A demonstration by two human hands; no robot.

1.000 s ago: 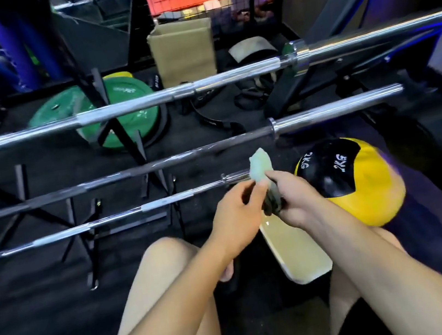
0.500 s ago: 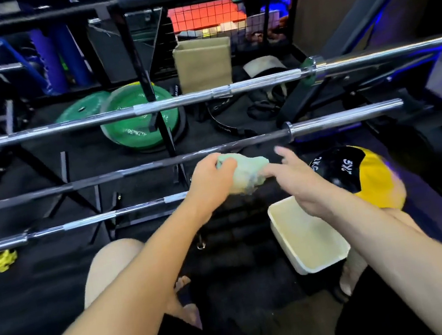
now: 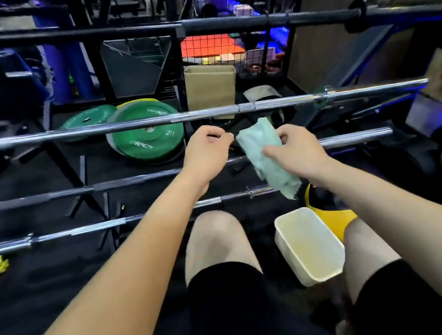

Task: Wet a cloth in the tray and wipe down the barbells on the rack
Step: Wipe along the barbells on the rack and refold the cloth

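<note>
Pinching a cloth (image 3: 265, 157), the right hand (image 3: 299, 152) hangs over dark matting (image 3: 45, 282); left hand (image 3: 206, 152) curled, seemingly empty; tray (image 3: 309, 246) near right.

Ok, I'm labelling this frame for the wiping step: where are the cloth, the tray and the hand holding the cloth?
cloth (image 3: 261, 149), head view, middle of the hanging fabric
tray (image 3: 283, 247), head view, left wall
right hand (image 3: 299, 151), head view, back of the hand

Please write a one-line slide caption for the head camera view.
Right hand holds a pale green cloth over racked barbells; left hand beside it, white tray below.
</note>
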